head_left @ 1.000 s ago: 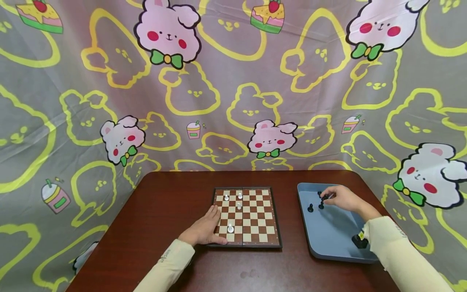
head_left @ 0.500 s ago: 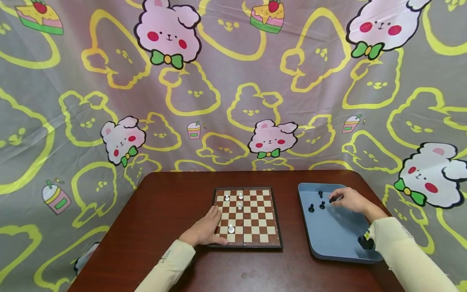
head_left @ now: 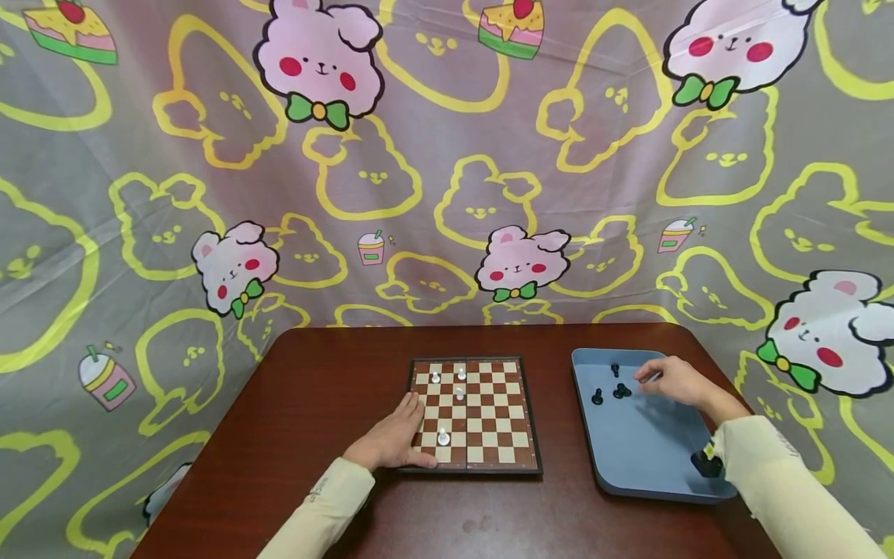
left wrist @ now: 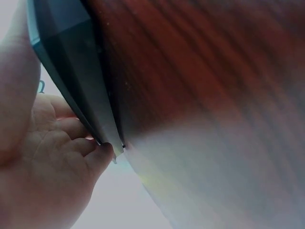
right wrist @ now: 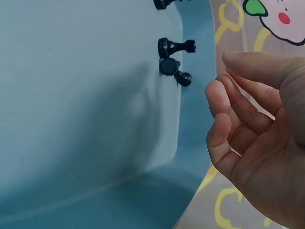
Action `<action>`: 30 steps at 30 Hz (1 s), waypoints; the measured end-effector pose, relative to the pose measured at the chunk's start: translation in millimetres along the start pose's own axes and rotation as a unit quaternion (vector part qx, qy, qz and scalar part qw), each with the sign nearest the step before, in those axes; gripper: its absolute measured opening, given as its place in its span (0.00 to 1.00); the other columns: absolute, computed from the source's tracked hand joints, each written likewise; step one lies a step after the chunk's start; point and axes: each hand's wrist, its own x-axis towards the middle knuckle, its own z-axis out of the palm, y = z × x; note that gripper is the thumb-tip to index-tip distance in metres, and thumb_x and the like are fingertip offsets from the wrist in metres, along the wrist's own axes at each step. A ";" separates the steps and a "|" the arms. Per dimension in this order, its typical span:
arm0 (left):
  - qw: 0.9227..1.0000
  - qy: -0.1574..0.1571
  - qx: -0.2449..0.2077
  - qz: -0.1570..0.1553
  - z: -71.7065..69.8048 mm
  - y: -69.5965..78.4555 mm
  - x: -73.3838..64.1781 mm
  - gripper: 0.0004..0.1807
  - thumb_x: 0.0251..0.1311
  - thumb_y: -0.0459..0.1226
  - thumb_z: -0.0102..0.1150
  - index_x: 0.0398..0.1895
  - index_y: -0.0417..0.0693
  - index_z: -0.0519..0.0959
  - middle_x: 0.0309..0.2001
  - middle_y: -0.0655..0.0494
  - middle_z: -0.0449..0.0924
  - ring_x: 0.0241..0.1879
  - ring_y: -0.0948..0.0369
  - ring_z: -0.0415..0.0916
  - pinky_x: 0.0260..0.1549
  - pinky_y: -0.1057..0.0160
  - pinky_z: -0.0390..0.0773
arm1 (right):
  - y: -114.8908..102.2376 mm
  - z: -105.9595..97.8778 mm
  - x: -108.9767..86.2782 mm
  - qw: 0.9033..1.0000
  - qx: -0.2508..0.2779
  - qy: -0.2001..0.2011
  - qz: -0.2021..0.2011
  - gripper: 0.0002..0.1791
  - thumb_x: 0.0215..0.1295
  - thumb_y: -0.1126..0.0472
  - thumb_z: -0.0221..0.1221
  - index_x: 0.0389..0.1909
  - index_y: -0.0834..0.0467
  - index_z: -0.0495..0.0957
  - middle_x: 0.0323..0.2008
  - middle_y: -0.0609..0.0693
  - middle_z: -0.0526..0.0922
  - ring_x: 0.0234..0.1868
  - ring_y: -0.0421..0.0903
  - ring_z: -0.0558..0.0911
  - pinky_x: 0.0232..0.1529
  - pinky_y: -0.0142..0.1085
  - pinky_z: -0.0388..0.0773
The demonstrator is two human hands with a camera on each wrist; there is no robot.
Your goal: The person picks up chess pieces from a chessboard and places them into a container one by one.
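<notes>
Fingers extended, my left hand (head_left: pixel 391 439) rests along the left edge of the folding chessboard (head_left: pixel 503 470), its thumb at the near corner. In the left wrist view the fingers touch the board's dark side (left wrist: pixel 83 71). Several white chess pieces, one a white pawn (head_left: pixel 443 437), stand on the board's left half. Over the blue tray (head_left: pixel 649 466) hovers my right hand (head_left: pixel 677 382), fingers loosely bent and holding nothing. Just left of it a black rook (right wrist: pixel 177 46) and a black pawn (right wrist: pixel 176 71) lie close together. Other black pieces (head_left: pixel 597 397) lie nearby.
The brown table (head_left: pixel 328 373) carries the board in the middle and the tray at right. A patterned curtain (head_left: pixel 433 194) hangs around the back and sides. The right sleeve (head_left: pixel 775 473) crosses the tray's right rim.
My right hand has carried a black piece slightly right, let it go beside another in the tray, and drawn off to the right. The left hand has stayed on the board.
</notes>
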 end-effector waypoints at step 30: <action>1.000 -0.018 -0.014 0.001 -3.8 -0.5 0.1 0.66 0.32 0.72 0.49 0.65 0.31 0.46 0.65 0.34 0.37 0.65 0.47 0.33 0.58 0.55 0.51 | -106.5 34.2 12.1 0.992 0.034 -0.054 -0.105 0.08 0.53 0.60 0.61 0.36 0.54 0.78 0.36 0.49 0.77 0.28 0.44 0.74 0.25 0.37 0.71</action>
